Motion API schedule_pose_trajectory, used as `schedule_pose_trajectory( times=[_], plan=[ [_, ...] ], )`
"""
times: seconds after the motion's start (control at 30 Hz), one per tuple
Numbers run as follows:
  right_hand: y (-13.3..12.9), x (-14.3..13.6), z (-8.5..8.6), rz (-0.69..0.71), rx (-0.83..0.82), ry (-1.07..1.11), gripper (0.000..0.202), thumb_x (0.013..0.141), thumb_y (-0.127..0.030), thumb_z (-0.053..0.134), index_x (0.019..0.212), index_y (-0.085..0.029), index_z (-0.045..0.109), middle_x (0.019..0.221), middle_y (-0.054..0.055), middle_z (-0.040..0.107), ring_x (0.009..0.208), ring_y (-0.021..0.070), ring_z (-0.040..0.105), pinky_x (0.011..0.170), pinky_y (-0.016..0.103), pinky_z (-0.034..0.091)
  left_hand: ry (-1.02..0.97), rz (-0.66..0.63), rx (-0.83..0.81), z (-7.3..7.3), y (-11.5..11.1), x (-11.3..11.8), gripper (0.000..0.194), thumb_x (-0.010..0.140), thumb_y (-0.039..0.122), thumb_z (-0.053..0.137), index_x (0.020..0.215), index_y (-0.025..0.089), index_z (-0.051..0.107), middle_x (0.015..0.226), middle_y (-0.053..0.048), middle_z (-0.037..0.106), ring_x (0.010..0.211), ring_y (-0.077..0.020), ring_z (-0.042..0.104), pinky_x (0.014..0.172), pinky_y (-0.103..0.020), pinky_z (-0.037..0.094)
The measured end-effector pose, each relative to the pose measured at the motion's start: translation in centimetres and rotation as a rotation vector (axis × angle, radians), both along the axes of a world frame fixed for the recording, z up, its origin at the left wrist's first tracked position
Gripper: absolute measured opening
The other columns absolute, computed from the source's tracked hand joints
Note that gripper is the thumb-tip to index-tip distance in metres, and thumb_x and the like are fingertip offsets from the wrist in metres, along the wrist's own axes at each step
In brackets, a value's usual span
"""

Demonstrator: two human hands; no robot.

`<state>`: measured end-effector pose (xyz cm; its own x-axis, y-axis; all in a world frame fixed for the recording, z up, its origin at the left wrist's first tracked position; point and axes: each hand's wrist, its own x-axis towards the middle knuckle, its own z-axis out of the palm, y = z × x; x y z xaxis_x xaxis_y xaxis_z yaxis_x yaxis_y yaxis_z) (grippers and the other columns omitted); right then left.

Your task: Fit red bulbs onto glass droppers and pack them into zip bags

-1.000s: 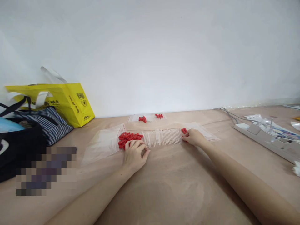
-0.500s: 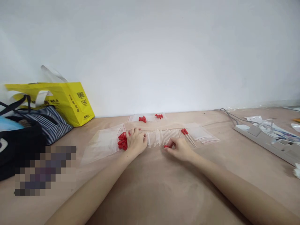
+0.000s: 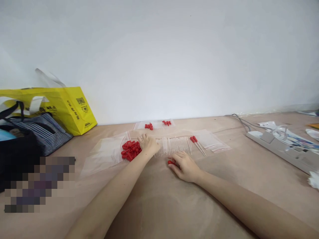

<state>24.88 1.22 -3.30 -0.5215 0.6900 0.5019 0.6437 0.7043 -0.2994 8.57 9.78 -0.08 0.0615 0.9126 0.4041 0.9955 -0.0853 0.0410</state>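
Note:
My right hand (image 3: 184, 167) is closed on a red rubber dropper bulb (image 3: 171, 162), low over the table in front of a row of thin clear dropper tubes (image 3: 176, 145). At the left end of that row is my left hand (image 3: 150, 146), with its outer fingers spread; its thumb side is partly hidden. Beside it, a pile of red dropper bulbs (image 3: 130, 151) lies on a clear plastic bag (image 3: 99, 156). Right of the row rest two droppers (image 3: 198, 145), each a tube with a red bulb on its end.
A farther plastic bag (image 3: 138, 125) by the wall bears small groups of red bulbs. Another bag (image 3: 214, 142) lies right of the droppers. A yellow bag (image 3: 74, 111) and striped pouch (image 3: 53, 132) stand left. A power strip (image 3: 276, 147) with cables lies right.
My right hand has drawn slightly back toward me with the bulb. My left hand has shifted off the pile, so more red bulbs show. The view has turned slightly right.

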Motion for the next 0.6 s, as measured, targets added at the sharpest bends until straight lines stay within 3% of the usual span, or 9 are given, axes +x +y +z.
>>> schedule_pose_trajectory(
  times=[0.17,0.27,0.33,0.43,0.5,0.6],
  plan=[
    [0.0,0.3,0.3,0.008,0.056,-0.040,0.024,0.083,-0.018,0.039,0.103,-0.018,0.052,0.085,0.008,0.058,0.081,0.0198,0.050,0.071,0.033,0.038,-0.043,-0.064,-0.029,1.5,-1.1,0.0,0.023,0.071,0.028,0.049,0.072,0.010,0.064,0.100,-0.022,0.057,0.099,-0.0398,0.043,0.076,-0.053,0.031],
    [0.2,0.4,0.0,-0.021,-0.041,0.162,0.014,0.081,-0.018,0.042,0.092,-0.017,0.052,0.080,0.006,0.057,0.073,0.0159,0.051,0.066,0.028,0.040,-0.068,-0.223,-0.038,1.9,-3.5,-1.1,0.024,0.081,0.030,0.041,0.078,0.016,0.060,0.096,-0.011,0.060,0.096,-0.0289,0.048,0.079,-0.045,0.032],
    [0.3,0.4,-0.2,-0.048,-0.149,0.303,0.009,0.077,-0.017,0.046,0.085,-0.017,0.049,0.074,0.003,0.057,0.065,0.0126,0.050,0.060,0.024,0.040,-0.071,-0.350,-0.063,1.3,-5.3,-2.2,0.020,0.084,0.030,0.040,0.081,0.020,0.057,0.087,-0.001,0.063,0.086,-0.0184,0.053,0.083,-0.038,0.031],
    [0.3,0.4,-0.3,-0.032,-0.257,0.344,0.011,0.070,-0.011,0.049,0.078,-0.018,0.049,0.070,0.000,0.057,0.060,0.0106,0.050,0.055,0.021,0.039,-0.101,-0.623,-0.027,-0.3,-7.3,-4.0,0.015,0.085,0.026,0.043,0.077,0.018,0.053,0.076,0.002,0.063,0.073,-0.0140,0.054,0.084,-0.038,0.027],
    [0.3,0.5,-0.2,-0.009,-0.256,0.295,0.014,0.067,-0.008,0.049,0.077,-0.018,0.051,0.072,0.000,0.059,0.064,0.0114,0.052,0.058,0.022,0.040,-0.121,-0.726,0.056,-1.2,-7.8,-4.8,0.014,0.085,0.024,0.044,0.076,0.018,0.054,0.073,0.002,0.064,0.070,-0.0132,0.054,0.085,-0.038,0.024],
    [0.3,0.5,0.0,-0.005,-0.176,0.189,0.026,0.068,-0.011,0.053,0.093,-0.018,0.055,0.079,0.002,0.062,0.079,0.0162,0.053,0.074,0.030,0.040,-0.140,-0.789,0.159,-1.9,-7.7,-5.2,0.014,0.086,0.022,0.044,0.085,0.021,0.058,0.076,0.002,0.065,0.071,-0.0131,0.053,0.084,-0.037,0.025]
  ],
)
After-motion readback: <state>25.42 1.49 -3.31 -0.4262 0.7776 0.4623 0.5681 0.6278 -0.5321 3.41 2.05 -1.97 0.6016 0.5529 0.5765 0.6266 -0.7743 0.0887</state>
